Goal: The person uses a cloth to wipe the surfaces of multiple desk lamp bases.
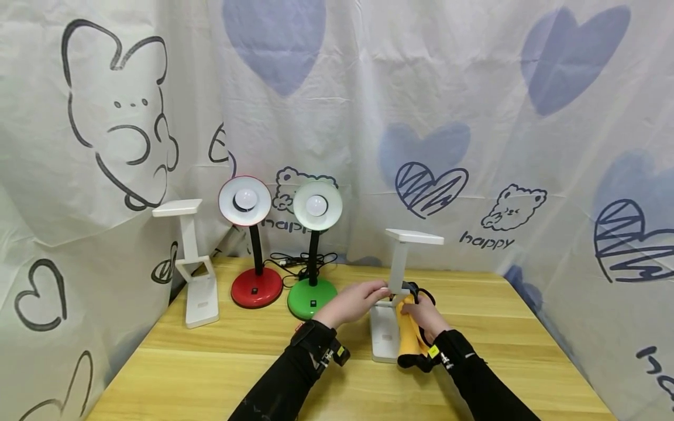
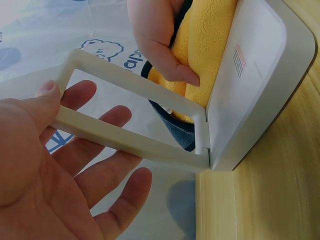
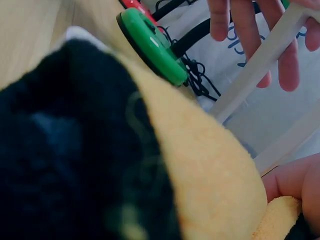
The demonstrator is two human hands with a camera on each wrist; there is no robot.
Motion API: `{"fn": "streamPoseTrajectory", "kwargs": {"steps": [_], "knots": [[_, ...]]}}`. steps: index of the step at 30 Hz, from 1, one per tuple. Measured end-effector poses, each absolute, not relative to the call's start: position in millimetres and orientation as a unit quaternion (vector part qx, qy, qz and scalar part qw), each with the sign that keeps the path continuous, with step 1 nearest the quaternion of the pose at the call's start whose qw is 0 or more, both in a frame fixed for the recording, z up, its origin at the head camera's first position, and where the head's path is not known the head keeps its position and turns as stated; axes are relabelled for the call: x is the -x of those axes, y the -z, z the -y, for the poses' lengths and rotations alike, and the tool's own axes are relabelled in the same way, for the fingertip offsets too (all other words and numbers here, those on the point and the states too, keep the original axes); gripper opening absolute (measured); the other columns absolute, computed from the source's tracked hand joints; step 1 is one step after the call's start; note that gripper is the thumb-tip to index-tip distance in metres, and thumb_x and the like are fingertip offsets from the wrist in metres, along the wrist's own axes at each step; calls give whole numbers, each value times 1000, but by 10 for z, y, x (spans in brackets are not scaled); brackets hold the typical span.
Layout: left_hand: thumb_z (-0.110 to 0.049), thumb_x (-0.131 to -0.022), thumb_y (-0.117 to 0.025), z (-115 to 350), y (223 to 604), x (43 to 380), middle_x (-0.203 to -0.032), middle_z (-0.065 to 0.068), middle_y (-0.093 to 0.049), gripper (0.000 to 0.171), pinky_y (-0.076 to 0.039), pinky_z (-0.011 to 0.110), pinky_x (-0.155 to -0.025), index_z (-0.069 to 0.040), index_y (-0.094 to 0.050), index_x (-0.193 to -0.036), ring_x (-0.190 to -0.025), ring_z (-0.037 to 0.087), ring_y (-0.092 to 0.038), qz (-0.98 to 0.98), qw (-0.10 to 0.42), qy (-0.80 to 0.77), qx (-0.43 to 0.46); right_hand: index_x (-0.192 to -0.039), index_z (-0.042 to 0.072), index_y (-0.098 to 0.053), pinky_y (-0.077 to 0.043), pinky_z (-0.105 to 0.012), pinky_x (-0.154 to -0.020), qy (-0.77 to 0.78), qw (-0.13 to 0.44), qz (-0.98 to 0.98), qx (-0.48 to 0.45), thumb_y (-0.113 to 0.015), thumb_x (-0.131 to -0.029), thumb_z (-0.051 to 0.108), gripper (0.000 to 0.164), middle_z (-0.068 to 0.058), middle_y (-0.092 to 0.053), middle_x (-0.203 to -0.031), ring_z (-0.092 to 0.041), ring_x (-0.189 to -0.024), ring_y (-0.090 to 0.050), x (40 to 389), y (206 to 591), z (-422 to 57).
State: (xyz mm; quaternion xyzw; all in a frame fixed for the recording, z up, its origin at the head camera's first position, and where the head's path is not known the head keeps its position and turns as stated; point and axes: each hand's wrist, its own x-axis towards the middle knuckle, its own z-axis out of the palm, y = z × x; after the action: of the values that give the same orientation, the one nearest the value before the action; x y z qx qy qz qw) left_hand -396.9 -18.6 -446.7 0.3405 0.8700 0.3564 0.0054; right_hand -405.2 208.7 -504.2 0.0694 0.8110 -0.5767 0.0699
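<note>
A white folding desk lamp (image 1: 385, 334) stands on the table, its head raised at the top. My left hand (image 1: 351, 305) pinches the lamp's lower hinged frame (image 2: 131, 83) between thumb and forefinger, while the other fingers extend loosely behind it. In my right hand (image 1: 427, 316) is a yellow towel (image 1: 409, 334) with dark edging, gripped in a bunch at the right side of the lamp. The left wrist view shows the towel lying along the lamp's flat base (image 2: 260, 70). Close up in the right wrist view, the towel's dark edge is blurred and hides much of the lamp.
To the left stand a green lamp (image 1: 302, 299), a red lamp (image 1: 256, 288) and another white folding lamp (image 1: 202, 302). Black cables (image 1: 295, 261) lie tangled behind the green lamp. A printed curtain (image 1: 358, 117) hangs behind the wooden table (image 1: 174, 362).
</note>
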Motion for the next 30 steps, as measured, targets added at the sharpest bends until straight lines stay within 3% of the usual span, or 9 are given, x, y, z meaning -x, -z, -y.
{"fn": "streamPoseTrajectory", "kwargs": {"steps": [7, 10, 14, 19, 23, 26, 30], "knots": [[-57, -100, -31, 176, 4461, 3952, -116, -12, -66, 40, -50, 36, -86, -37, -62, -117, -106, 7, -60, -873, 6, -355, -336, -126, -3, -47, -47, -33, -83, 557, 62, -827, -56, -60, -88, 7, 41, -20, -54, -126, -26, -104, -55, 3918, 5033, -2110], [-57, -100, -30, 177, 4454, 3948, -117, -16, -64, 39, -50, 37, -88, -40, -61, -117, -109, 7, -60, -872, 7, -358, -334, -121, -2, -49, -46, -32, -78, 546, 44, -835, -54, -61, -86, 8, 38, -18, -56, -118, -25, -96, -56, 3883, 4985, -2170], [-56, -101, -30, 183, 4451, 3957, -116, -13, -65, 40, -50, 36, -87, -36, -61, -115, -106, 6, -60, -868, 5, -362, -340, -110, -3, -49, -45, -33, -70, 476, -33, -878, -28, -60, -86, 9, 29, -19, -56, -104, -25, -84, -55, 3909, 4859, -2331], [-55, -101, -31, 182, 4466, 3966, -114, -9, -67, 36, -50, 33, -83, -37, -61, -110, -101, 4, -60, -866, 4, -362, -345, -114, -3, -53, -42, -38, -66, 315, -134, -939, 15, -61, -91, 16, 31, -24, -61, -101, -27, -74, -55, 3894, 4782, -2541], [-55, -101, -31, 175, 4461, 3960, -109, -13, -66, 31, -50, 32, -81, -40, -59, -106, -97, 3, -60, -868, 2, -357, -346, -106, 4, -59, -42, -36, -63, 266, -127, -953, 70, -66, -89, 18, 24, -13, -64, -91, -19, -69, -54, 3719, 4841, -2509], [-55, -101, -31, 170, 4450, 3955, -103, -16, -63, 34, -49, 31, -79, -37, -60, -107, -94, 4, -59, -868, -1, -355, -347, -96, 14, -62, -41, -31, -59, 252, -78, -957, 117, -67, -91, 28, 16, -1, -62, -79, -12, -63, -52, 3527, 4879, -2390], [-54, -102, -30, 175, 4451, 3954, -98, -16, -61, 39, -48, 30, -76, -31, -61, -108, -89, 5, -58, -867, -1, -356, -348, -80, 25, -60, -35, -27, -54, 225, -27, -957, 180, -62, -92, 44, 23, 8, -53, -68, -6, -54, -45, 3275, 4871, -2245]]}}
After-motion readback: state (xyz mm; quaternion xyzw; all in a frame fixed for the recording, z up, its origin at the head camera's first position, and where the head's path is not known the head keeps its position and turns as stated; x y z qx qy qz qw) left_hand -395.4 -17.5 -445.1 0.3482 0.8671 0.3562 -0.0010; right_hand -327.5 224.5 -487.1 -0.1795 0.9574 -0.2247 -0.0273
